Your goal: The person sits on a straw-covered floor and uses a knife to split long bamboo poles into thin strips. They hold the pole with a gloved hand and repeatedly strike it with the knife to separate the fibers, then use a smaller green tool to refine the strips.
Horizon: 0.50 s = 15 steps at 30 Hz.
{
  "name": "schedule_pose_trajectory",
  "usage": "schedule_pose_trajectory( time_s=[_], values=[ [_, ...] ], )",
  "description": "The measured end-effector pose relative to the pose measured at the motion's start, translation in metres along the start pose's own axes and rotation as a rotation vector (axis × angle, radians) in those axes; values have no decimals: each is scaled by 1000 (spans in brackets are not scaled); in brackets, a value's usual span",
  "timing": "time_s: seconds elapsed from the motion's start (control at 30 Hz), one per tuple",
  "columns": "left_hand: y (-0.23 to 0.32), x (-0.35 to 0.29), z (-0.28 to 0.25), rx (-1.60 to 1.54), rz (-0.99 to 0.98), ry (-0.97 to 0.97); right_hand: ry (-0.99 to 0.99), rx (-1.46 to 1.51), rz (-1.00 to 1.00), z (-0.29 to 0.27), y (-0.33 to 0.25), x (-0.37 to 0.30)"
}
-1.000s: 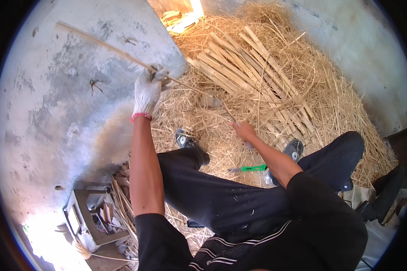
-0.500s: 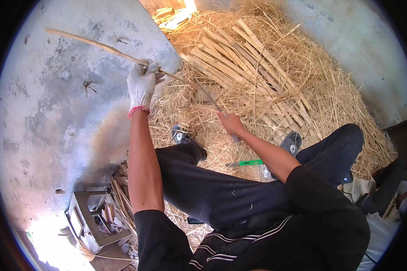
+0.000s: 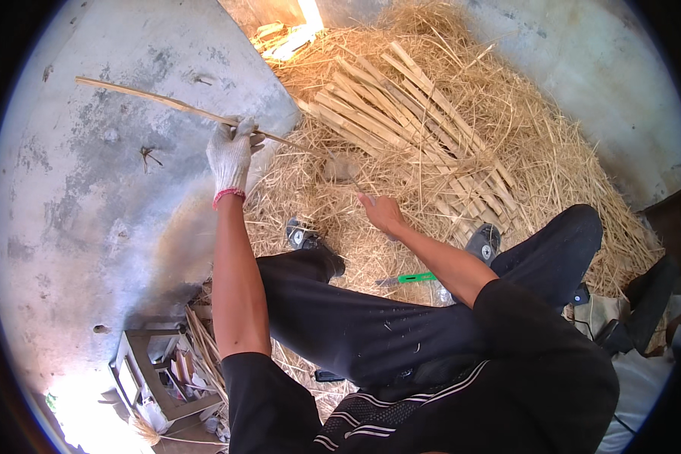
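Observation:
My left hand [image 3: 230,159], in a white knitted glove with a red cuff, is closed around a long thin bamboo strip [image 3: 155,97]. The strip slants from upper left down to the right, past the glove. My bare right hand [image 3: 384,215] grips a knife, its handle mostly hidden in my fist. The slim blade [image 3: 346,172] points up and left, its tip close to the strip's right end. Whether blade and strip touch, I cannot tell.
Split bamboo strips [image 3: 408,113] lie in a heap on straw [image 3: 552,159] beyond my right hand. A green-handled tool [image 3: 417,278] rests between my legs. A wooden frame [image 3: 153,374] with scraps stands at lower left, beside a pale wall [image 3: 68,227].
The strip's left end has dropped and the strip lies flatter. My left hand has shifted slightly down and left. My right hand and the knife have come slightly lower.

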State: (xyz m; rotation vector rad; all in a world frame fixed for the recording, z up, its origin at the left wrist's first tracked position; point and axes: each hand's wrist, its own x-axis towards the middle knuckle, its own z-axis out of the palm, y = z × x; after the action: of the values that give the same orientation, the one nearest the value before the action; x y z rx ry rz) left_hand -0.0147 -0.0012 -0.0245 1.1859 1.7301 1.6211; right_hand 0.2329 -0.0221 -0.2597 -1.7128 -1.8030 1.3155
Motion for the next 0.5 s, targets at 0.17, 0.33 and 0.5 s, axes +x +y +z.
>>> schedule_pose_trajectory(
  time_s=[0.17,0.33,0.5],
  values=[
    [0,-2,9,202,120,-1,-199,516,207,21,34,10],
    [6,-4,16,233,156,52,-207,474,275,-2,4,14],
    [7,3,25,298,147,77,99,167,-184,4,-2,2]
  ],
)
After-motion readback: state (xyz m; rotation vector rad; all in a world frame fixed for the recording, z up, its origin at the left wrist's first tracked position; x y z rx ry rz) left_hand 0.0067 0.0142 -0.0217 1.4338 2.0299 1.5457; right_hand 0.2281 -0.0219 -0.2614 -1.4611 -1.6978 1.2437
